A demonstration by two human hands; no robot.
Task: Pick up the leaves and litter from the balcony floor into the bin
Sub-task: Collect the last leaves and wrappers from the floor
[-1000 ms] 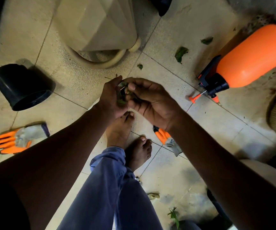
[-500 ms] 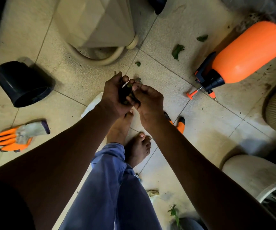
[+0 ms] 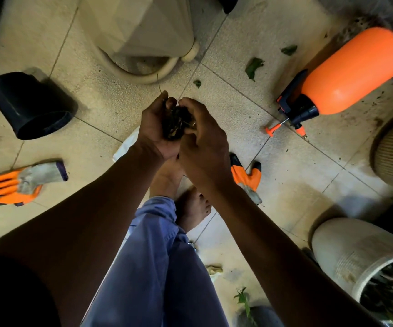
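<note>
1. My left hand (image 3: 154, 128) cups a dark wad of leaves (image 3: 176, 122), fingers curled round it.
2. My right hand (image 3: 203, 142) curls its fingers over the same wad.
3. More loose leaves (image 3: 253, 67) lie far right on the floor (image 3: 226, 107).

Tipped black plastic pot (image 3: 30, 107) at nine o'clock, orange-fingered work glove (image 3: 23, 182) below it; orange pressure sprayer (image 3: 346, 74) lying at two o'clock; second orange glove (image 3: 247, 177) near centre.
</note>
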